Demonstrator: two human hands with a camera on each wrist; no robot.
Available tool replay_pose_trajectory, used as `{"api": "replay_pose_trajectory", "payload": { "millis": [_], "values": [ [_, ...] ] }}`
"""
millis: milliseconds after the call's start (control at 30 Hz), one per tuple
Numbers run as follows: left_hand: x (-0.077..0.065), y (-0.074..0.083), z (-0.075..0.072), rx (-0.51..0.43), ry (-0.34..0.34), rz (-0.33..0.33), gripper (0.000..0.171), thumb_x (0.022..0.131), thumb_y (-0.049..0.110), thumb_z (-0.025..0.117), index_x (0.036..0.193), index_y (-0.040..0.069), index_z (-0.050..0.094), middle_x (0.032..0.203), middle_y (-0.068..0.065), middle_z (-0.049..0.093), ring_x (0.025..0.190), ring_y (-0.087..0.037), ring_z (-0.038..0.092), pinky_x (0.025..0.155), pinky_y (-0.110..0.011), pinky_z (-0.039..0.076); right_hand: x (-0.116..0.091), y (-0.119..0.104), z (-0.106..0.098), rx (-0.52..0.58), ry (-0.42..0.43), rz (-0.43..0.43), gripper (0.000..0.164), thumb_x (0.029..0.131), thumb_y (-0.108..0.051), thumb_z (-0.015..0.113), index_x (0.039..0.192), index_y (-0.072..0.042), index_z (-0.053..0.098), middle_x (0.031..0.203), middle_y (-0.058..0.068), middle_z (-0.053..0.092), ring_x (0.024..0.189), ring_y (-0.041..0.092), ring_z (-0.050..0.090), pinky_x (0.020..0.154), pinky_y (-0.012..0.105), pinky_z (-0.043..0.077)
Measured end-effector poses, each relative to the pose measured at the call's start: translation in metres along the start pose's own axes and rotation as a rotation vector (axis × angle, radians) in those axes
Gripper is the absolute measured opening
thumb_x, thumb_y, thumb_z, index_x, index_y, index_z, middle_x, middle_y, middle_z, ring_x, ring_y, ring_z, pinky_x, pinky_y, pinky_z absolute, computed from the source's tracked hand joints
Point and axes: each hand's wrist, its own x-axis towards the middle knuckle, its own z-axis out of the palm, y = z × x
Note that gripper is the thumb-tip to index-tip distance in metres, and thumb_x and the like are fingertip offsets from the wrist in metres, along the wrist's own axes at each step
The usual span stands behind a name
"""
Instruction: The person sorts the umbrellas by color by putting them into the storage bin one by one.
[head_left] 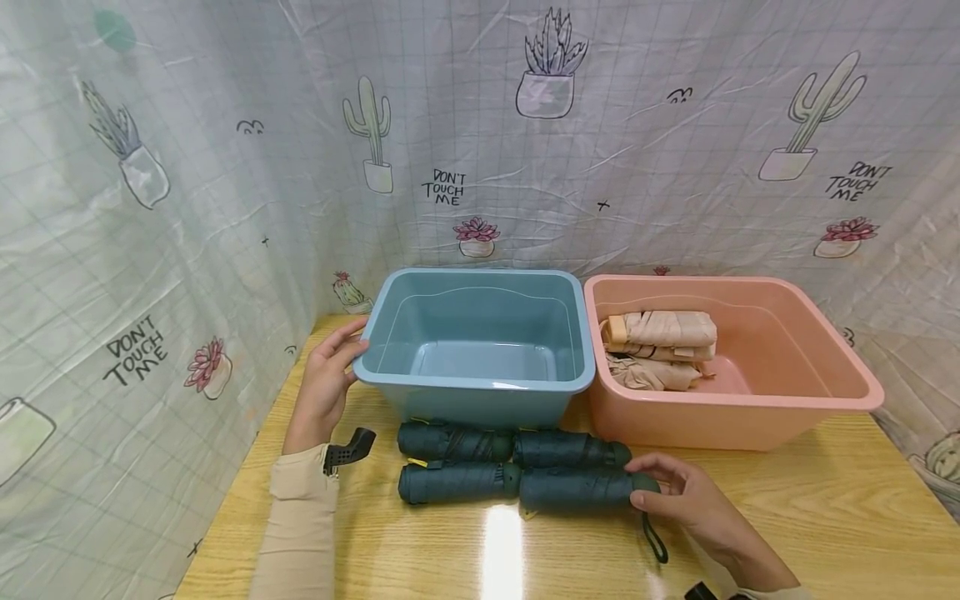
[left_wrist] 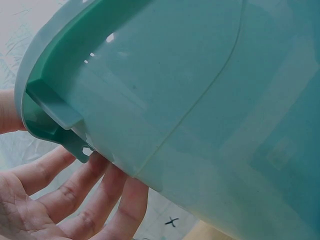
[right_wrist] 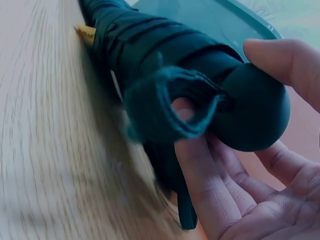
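My left hand (head_left: pixel 327 379) grips the left rim of a blue plastic bin (head_left: pixel 472 385); in the left wrist view its fingers (left_wrist: pixel 90 200) press the bin's outer wall under the lip. At the front right, my right hand (head_left: pixel 693 504) holds the rounded handle of a folded dark green umbrella (head_left: pixel 573 488) between thumb and fingers. A wrist loop (right_wrist: pixel 165 107) hangs from that handle. Three similar folded umbrellas lie beside it: one at front left (head_left: pixel 453 483), one at back left (head_left: pixel 450 442) and one at back right (head_left: pixel 562 448).
A pink bin (head_left: pixel 750 402) stands to the right of the blue one, with beige folded umbrellas (head_left: pixel 667 328) in its left part. Both bins stand on a wooden table (head_left: pixel 420 550). A cactus-print curtain (head_left: pixel 480 142) hangs behind and along the sides.
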Motion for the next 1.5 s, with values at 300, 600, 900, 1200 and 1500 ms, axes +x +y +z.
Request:
{"api": "replay_pose_trajectory", "payload": {
  "millis": [300, 600, 900, 1200, 1500],
  "values": [
    [-0.001, 0.000, 0.000, -0.001, -0.001, 0.005, 0.046, 0.105, 0.018, 0.060, 0.149, 0.006, 0.052, 0.115, 0.001, 0.062, 0.100, -0.010, 0.063, 0.077, -0.023, 0.057, 0.001, -0.002, 0.004, 0.149, -0.059, -0.020, 0.023, 0.099, -0.007, 0.064, 0.118, -0.020, 0.065, 0.116, -0.011, 0.067, 0.082, 0.004, 0.061, 0.070, 0.023, 0.051],
    [-0.002, 0.001, 0.000, -0.001, -0.003, 0.006, 0.047, 0.105, 0.018, 0.059, 0.149, 0.006, 0.051, 0.116, 0.001, 0.061, 0.100, -0.010, 0.063, 0.077, -0.023, 0.057, 0.000, -0.006, 0.009, 0.345, -0.087, -0.082, 0.031, 0.098, 0.003, 0.059, 0.118, -0.020, 0.063, 0.109, -0.011, 0.055, 0.058, 0.010, 0.023, 0.060, 0.033, 0.022],
    [-0.003, 0.002, 0.000, 0.002, -0.006, 0.007, 0.047, 0.105, 0.019, 0.060, 0.149, 0.006, 0.051, 0.116, 0.001, 0.061, 0.100, -0.010, 0.063, 0.077, -0.023, 0.057, -0.002, -0.011, 0.011, 0.274, -0.015, -0.052, 0.031, 0.096, 0.001, 0.062, 0.122, -0.016, 0.061, 0.126, -0.005, 0.047, 0.087, 0.005, 0.045, 0.070, 0.022, 0.041],
    [-0.003, 0.002, 0.000, 0.012, 0.001, 0.006, 0.047, 0.105, 0.019, 0.060, 0.149, 0.006, 0.051, 0.116, 0.000, 0.062, 0.100, -0.010, 0.064, 0.077, -0.024, 0.057, -0.005, -0.018, 0.011, 0.246, -0.012, -0.085, 0.031, 0.095, 0.001, 0.063, 0.123, -0.013, 0.060, 0.126, -0.003, 0.053, 0.107, 0.009, 0.053, 0.081, 0.024, 0.054],
    [-0.002, 0.002, 0.000, 0.002, -0.004, 0.008, 0.047, 0.105, 0.019, 0.060, 0.149, 0.005, 0.051, 0.115, 0.000, 0.062, 0.098, -0.010, 0.064, 0.076, -0.024, 0.058, -0.009, -0.033, 0.007, 0.225, -0.045, -0.196, 0.032, 0.096, 0.005, 0.060, 0.125, -0.009, 0.059, 0.120, -0.007, 0.059, 0.103, 0.007, 0.059, 0.080, 0.024, 0.056]
  ]
}}
